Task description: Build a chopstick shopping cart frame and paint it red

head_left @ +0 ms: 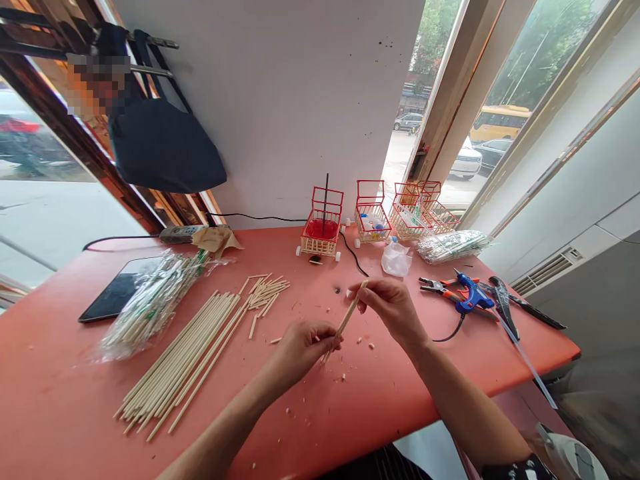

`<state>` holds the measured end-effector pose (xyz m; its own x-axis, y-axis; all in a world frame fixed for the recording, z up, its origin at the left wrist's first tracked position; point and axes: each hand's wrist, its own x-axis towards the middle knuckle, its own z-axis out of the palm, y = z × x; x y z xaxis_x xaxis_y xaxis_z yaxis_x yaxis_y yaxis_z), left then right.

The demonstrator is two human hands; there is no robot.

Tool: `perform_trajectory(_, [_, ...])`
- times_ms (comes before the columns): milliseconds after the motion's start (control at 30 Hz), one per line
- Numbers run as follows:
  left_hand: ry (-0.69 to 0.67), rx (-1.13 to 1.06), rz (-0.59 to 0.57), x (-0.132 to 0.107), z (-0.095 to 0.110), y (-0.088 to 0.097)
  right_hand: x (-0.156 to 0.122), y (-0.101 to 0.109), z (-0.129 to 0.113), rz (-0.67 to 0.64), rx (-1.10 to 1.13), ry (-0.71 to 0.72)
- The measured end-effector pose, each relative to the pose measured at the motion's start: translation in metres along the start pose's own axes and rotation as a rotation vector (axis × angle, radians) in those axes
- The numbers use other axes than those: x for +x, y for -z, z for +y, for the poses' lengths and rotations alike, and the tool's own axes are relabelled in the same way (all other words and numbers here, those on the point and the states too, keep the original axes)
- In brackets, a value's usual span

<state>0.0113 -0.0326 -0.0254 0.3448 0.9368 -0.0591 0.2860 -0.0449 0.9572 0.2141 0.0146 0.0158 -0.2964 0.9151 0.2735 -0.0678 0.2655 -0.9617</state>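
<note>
Pinched between my two hands is a slanted bundle of short wooden sticks (349, 316); how many it holds I cannot tell. My left hand (311, 343) is closed on the lower part, and my right hand (387, 303) grips the top end with thumb and fingers. To the left lies a row of long wooden sticks (183, 360), side by side on the red tabletop (360, 427). Beyond my left hand is a loose pile of short cut sticks (267, 291). Small stick scraps (371, 346) are scattered about under my hands.
Small carts with red frames (323, 223) line the wall, one holding a red cup. On the right are pliers (433, 285) and a blue glue gun (473, 293) with its cord. Wrapped stick packs (150, 310) and a tablet (113, 293) lie left. A dark bag (165, 143) hangs above.
</note>
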Motion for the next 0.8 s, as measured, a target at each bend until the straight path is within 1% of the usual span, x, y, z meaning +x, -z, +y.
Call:
perform_trajectory(100, [-0.011, 0.013, 0.051, 0.001, -0.001, -0.001, -0.006, -0.003, -0.011, 0.025, -0.114, 0.083])
perform_trajectory(233, [-0.028, 0.030, 0.059, 0.002, -0.002, -0.001, -0.010, -0.008, -0.018, 0.035, -0.176, 0.177])
perform_trajectory(333, [-0.043, 0.034, 0.061, 0.002, -0.004, -0.001, -0.012, -0.010, -0.019, 0.026, -0.193, 0.205])
perform_trajectory(500, [-0.060, 0.024, 0.079, 0.004, -0.007, -0.002, -0.016, -0.012, -0.018, 0.030, -0.224, 0.208])
perform_trajectory(600, [-0.055, 0.030, 0.079, 0.003, -0.006, -0.002, -0.016, -0.012, -0.017, 0.056, -0.242, 0.196])
perform_trajectory(700, [-0.038, 0.018, 0.051, 0.001, -0.005, -0.001, -0.012, -0.010, -0.015, 0.092, -0.217, 0.136])
perform_trajectory(800, [-0.007, -0.027, -0.016, -0.002, -0.006, 0.001, -0.006, -0.005, -0.013, 0.133, -0.124, 0.048])
